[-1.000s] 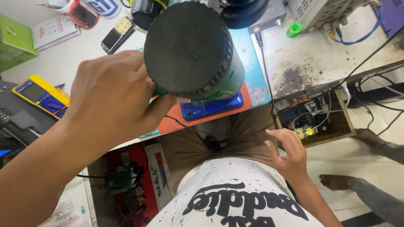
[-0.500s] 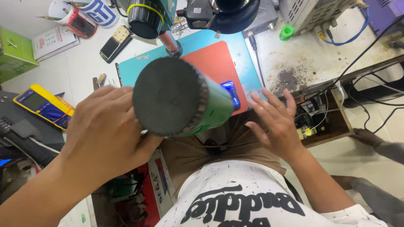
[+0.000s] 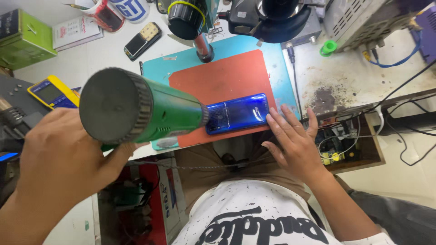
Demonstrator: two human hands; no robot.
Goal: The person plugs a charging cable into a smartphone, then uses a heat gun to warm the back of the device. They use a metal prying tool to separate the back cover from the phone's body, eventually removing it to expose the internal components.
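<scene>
Hands: my left hand is gripping the green heat gun, pointing right at the blue phone lying sideways near the counter's front edge; my right hand, open, is touching its right end.

Yellow multimeter at my far left; black phone beyond the teal mat; green box top-left corner.

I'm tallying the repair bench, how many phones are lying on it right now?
2. A blue phone lies on the orange mat, beside the right hand. A dark phone lies on the white benchtop farther back. Others may be hidden behind the green heat gun.
</scene>
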